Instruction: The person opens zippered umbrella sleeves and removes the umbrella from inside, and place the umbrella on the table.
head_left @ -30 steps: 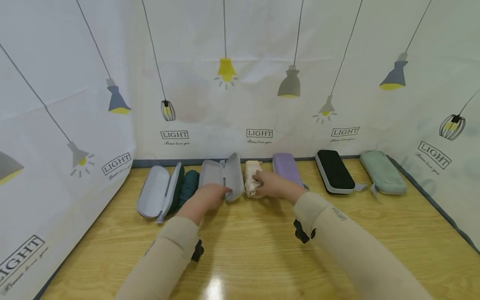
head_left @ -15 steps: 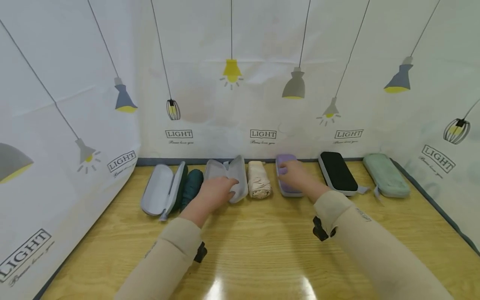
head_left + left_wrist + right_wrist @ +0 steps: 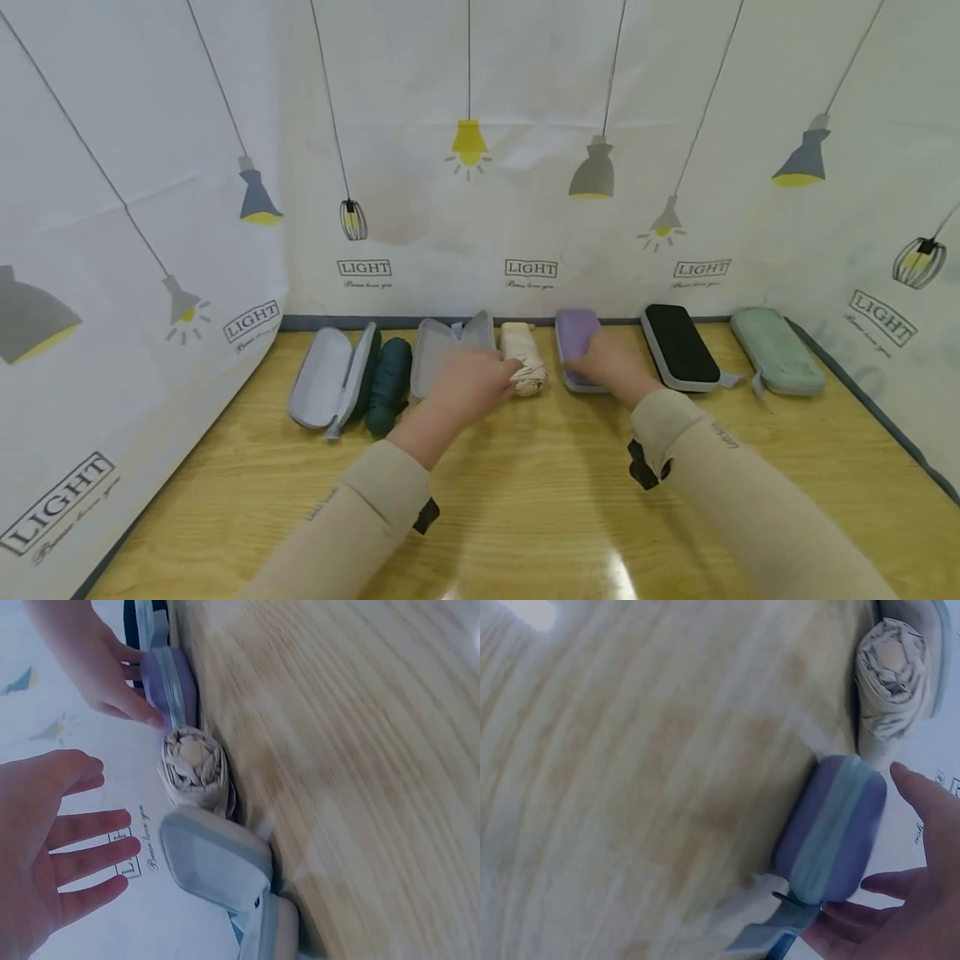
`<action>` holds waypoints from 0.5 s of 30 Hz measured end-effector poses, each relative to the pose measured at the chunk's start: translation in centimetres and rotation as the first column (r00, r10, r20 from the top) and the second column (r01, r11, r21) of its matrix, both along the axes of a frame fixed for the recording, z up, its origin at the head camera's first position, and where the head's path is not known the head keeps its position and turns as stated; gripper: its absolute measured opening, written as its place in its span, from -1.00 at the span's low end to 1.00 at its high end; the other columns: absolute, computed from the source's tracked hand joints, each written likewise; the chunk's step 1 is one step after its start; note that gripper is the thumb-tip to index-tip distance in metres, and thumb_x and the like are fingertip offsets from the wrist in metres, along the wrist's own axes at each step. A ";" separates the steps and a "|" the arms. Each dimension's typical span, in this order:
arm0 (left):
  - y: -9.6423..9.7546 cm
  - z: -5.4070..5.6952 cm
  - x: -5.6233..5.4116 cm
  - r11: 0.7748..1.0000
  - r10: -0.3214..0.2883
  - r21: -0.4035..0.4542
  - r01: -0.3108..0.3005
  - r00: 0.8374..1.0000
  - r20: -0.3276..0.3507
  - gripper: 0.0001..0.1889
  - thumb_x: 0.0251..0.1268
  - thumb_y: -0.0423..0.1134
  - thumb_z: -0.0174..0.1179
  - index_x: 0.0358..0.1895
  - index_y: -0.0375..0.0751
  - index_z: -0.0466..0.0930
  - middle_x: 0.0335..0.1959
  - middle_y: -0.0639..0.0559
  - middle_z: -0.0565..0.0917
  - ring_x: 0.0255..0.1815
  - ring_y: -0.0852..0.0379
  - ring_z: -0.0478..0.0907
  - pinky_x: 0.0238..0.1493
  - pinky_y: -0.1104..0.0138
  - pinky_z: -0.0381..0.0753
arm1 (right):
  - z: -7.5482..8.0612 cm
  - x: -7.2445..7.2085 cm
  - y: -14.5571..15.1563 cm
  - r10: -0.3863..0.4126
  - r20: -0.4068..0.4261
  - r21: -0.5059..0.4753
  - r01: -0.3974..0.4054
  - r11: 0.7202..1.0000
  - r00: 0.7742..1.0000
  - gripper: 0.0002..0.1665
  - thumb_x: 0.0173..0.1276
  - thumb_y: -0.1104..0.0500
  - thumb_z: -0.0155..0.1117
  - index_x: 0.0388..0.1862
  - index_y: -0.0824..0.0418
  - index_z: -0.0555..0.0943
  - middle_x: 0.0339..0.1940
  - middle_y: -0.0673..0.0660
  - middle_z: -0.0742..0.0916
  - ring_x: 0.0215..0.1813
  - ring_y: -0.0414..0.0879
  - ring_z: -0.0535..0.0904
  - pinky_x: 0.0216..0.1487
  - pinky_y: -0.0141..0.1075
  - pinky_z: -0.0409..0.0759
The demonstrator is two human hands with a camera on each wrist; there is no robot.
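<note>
My right hand [image 3: 611, 362] grips the closed purple zip case [image 3: 832, 829], its thumb by one side and its fingers along the other. My left hand [image 3: 465, 383] hovers over the open grey zip case [image 3: 214, 859], fingers spread and holding nothing. Between the two cases lies a cream folded umbrella [image 3: 525, 358], its round end showing in both wrist views; in the head view my left fingertips overlap it. Much of the grey case is hidden behind my left hand in the head view.
Left of the grey case lie a dark teal folded umbrella [image 3: 390, 383] and an open dark green case [image 3: 322, 379] with a pale lining. Farther right are a closed black case [image 3: 681, 346] and a mint green case [image 3: 776, 350]. A lamp-print sheet [image 3: 420, 208] hangs behind.
My right hand has left the cream umbrella and moved right onto the purple case. My left hand has come away from the grey case's lid and shifted right, towards the cream umbrella.
</note>
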State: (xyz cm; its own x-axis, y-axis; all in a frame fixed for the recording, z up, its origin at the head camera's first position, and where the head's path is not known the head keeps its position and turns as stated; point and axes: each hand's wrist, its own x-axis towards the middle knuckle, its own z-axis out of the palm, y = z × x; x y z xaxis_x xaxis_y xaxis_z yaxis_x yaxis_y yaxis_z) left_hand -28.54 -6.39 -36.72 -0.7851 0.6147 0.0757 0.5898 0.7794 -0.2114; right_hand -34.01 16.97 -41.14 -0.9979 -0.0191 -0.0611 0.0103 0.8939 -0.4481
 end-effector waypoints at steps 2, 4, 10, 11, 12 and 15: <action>0.5 0.0 0.4 0.999 -0.028 -0.017 0.028 1.000 -0.013 -0.71 0.42 -0.02 0.14 0.12 0.07 0.60 -0.32 0.13 0.61 -0.45 0.18 0.51 -0.56 0.30 0.46 | -0.3 0.2 -0.2 -0.011 0.011 0.003 0.011 1.000 1.000 -0.19 0.19 -0.12 0.38 0.08 0.56 0.45 -0.07 0.40 0.64 -0.12 0.18 0.59 -0.09 0.02 0.55; 1.0 0.0 0.7 0.998 -0.052 -0.020 0.051 0.999 -0.018 -0.69 0.43 0.01 0.13 0.13 0.06 0.59 -0.28 0.11 0.62 -0.43 0.17 0.54 -0.56 0.30 0.47 | -0.6 0.3 -0.2 -0.015 0.008 0.040 0.014 0.999 1.000 -0.18 0.17 -0.12 0.38 0.07 0.57 0.46 -0.10 0.39 0.64 -0.15 0.16 0.58 -0.11 0.01 0.56; 1.6 -0.4 1.2 0.995 -0.096 0.004 0.096 0.994 -0.059 -0.70 0.41 0.00 0.15 0.09 0.04 0.62 -0.26 0.10 0.66 -0.40 0.16 0.58 -0.53 0.32 0.52 | -1.2 0.4 0.2 0.049 -0.044 0.085 -0.045 0.995 0.998 -0.23 0.16 -0.09 0.39 0.01 0.58 0.48 -0.16 0.40 0.65 -0.19 0.17 0.60 -0.16 0.01 0.57; 1.6 -0.5 1.2 0.995 -0.103 0.007 0.104 0.993 -0.064 -0.72 0.41 -0.01 0.15 0.07 0.04 0.63 -0.28 0.10 0.66 -0.41 0.17 0.57 -0.53 0.32 0.52 | -1.2 0.5 0.4 0.060 -0.042 0.086 -0.056 0.995 0.997 -0.24 0.16 -0.08 0.40 0.01 0.57 0.49 -0.16 0.40 0.65 -0.19 0.16 0.60 -0.16 0.01 0.57; 1.6 -0.6 1.2 0.994 -0.109 0.011 0.110 0.992 -0.069 -0.73 0.40 -0.02 0.14 0.05 0.04 0.64 -0.30 0.10 0.65 -0.43 0.17 0.56 -0.55 0.33 0.50 | -1.2 0.6 0.5 0.067 -0.038 0.094 -0.063 0.994 0.997 -0.23 0.16 -0.09 0.40 0.02 0.57 0.48 -0.16 0.39 0.65 -0.19 0.16 0.60 -0.16 0.00 0.57; 1.7 -0.7 1.3 0.991 -0.128 0.018 0.130 0.988 -0.087 -0.77 0.40 -0.05 0.14 -0.01 0.03 0.67 -0.37 0.11 0.64 -0.50 0.19 0.52 -0.59 0.34 0.47 | -0.7 1.2 0.8 0.094 -0.016 0.130 -0.091 0.987 0.995 -0.13 0.17 -0.10 0.38 0.14 0.61 0.41 -0.11 0.44 0.63 -0.15 0.20 0.59 -0.13 0.03 0.56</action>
